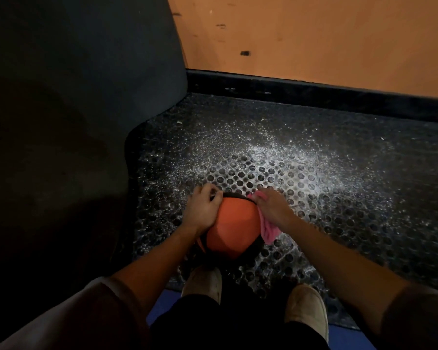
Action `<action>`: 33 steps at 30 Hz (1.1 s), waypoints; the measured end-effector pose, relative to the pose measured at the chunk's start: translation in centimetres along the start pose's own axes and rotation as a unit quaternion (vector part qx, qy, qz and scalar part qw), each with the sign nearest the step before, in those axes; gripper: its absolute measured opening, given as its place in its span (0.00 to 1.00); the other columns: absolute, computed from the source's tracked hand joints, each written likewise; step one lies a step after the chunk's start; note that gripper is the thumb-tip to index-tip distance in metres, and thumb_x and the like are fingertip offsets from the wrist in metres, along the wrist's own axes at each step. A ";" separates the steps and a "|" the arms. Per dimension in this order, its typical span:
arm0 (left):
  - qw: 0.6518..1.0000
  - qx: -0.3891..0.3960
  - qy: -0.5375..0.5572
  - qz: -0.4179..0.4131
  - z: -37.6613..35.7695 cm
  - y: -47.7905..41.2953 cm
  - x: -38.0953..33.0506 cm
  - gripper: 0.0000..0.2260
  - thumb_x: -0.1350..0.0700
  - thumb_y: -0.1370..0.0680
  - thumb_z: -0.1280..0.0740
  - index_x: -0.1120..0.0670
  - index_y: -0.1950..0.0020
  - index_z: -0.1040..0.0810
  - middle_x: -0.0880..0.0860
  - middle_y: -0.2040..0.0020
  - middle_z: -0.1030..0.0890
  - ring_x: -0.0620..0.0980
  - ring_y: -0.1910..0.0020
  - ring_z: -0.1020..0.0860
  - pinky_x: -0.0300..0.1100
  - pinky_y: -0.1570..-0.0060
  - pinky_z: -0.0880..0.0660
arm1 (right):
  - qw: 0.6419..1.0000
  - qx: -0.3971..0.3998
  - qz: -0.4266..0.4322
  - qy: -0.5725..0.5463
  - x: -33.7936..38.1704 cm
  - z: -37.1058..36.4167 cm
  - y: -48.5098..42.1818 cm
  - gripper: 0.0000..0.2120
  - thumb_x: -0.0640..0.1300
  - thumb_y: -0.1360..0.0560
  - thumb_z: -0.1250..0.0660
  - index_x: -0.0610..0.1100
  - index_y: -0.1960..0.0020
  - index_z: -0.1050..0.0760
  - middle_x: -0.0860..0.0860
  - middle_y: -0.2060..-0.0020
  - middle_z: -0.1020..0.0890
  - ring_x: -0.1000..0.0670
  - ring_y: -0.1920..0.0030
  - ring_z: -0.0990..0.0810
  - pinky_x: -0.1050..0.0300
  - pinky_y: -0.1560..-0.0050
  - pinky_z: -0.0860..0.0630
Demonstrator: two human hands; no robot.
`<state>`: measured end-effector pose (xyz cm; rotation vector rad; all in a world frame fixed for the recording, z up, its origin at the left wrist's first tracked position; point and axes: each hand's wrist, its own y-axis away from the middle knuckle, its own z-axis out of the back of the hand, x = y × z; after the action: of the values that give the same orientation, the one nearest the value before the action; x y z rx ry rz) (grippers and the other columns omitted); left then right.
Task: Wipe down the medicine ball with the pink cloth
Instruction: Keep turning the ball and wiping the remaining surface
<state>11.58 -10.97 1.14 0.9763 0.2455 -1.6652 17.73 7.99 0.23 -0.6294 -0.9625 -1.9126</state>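
1. My left hand point(204, 210) is curling its fingers over the upper left of the round ball point(234, 229), gripping it.
2. The ball, orange panels with black bands, is sitting on the perforated rubber mat point(314, 185), just ahead of my shoes point(202, 284).
3. My right hand point(271, 207) is clutching the soft pink cloth point(268, 228) against the ball's upper right, with a crumpled fold hanging below.
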 end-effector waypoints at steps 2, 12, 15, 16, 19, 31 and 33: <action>0.999 -0.016 -0.035 0.036 0.1 -0.3 -0.7 0.20 0.40 0.19 0.47 0.51 0.36 0.29 0.58 0.35 0.29 0.59 0.35 0.30 0.62 0.36 0.31 | 0.999 -0.024 -0.005 -0.048 0.7 -0.3 0.0 0.11 0.48 0.20 0.38 0.44 0.57 0.25 0.52 0.61 0.23 0.54 0.60 0.24 0.60 0.61 0.30; 0.995 -0.053 -0.028 0.077 0.8 0.1 -0.6 0.20 0.49 0.16 0.50 0.58 0.31 0.29 0.59 0.32 0.26 0.57 0.34 0.28 0.48 0.37 0.34 | 0.992 -0.010 0.125 0.025 4.1 -1.7 -0.6 0.13 0.47 0.21 0.37 0.44 0.40 0.21 0.48 0.45 0.22 0.48 0.44 0.24 0.54 0.40 0.29; 0.995 -0.058 -0.056 0.055 0.5 -0.1 -1.0 0.20 0.50 0.16 0.50 0.58 0.33 0.27 0.59 0.34 0.25 0.57 0.36 0.27 0.48 0.38 0.33 | 0.989 -0.023 0.141 0.042 5.1 -1.9 -1.3 0.10 0.43 0.21 0.36 0.41 0.43 0.20 0.47 0.47 0.20 0.48 0.46 0.23 0.55 0.43 0.28; 0.995 -0.058 -0.058 0.049 0.5 -0.1 -1.1 0.19 0.51 0.16 0.50 0.59 0.35 0.26 0.60 0.36 0.24 0.58 0.38 0.27 0.49 0.40 0.33 | 0.981 -0.014 0.185 0.048 5.9 -2.1 -1.0 0.09 0.41 0.22 0.36 0.42 0.45 0.19 0.49 0.50 0.20 0.49 0.48 0.23 0.55 0.43 0.28; 0.997 -0.056 -0.043 0.036 0.5 -0.2 -0.6 0.18 0.52 0.16 0.50 0.59 0.39 0.25 0.61 0.39 0.23 0.58 0.41 0.25 0.49 0.43 0.31 | 0.964 0.014 0.263 0.037 6.4 -2.5 -0.5 0.07 0.38 0.23 0.34 0.43 0.48 0.18 0.55 0.53 0.22 0.52 0.48 0.24 0.58 0.42 0.30; 0.998 -0.011 -0.058 0.026 0.9 -0.9 -1.1 0.19 0.51 0.16 0.50 0.60 0.39 0.25 0.62 0.39 0.23 0.60 0.41 0.25 0.51 0.43 0.30 | 0.981 0.010 0.196 0.006 5.7 -1.4 -1.1 0.07 0.40 0.23 0.35 0.45 0.47 0.20 0.52 0.50 0.19 0.53 0.50 0.22 0.62 0.50 0.26; 0.999 -0.006 -0.035 0.028 1.2 -1.0 -0.7 0.19 0.50 0.16 0.49 0.59 0.38 0.24 0.61 0.39 0.22 0.58 0.42 0.24 0.49 0.42 0.29 | 0.982 0.010 0.189 0.004 5.5 -1.7 -1.1 0.09 0.40 0.22 0.35 0.44 0.44 0.20 0.53 0.50 0.20 0.54 0.51 0.23 0.64 0.50 0.27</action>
<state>10.21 -10.84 2.09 0.9064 0.1795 -1.6425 14.04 4.30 2.90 -0.7352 -0.7894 -1.5654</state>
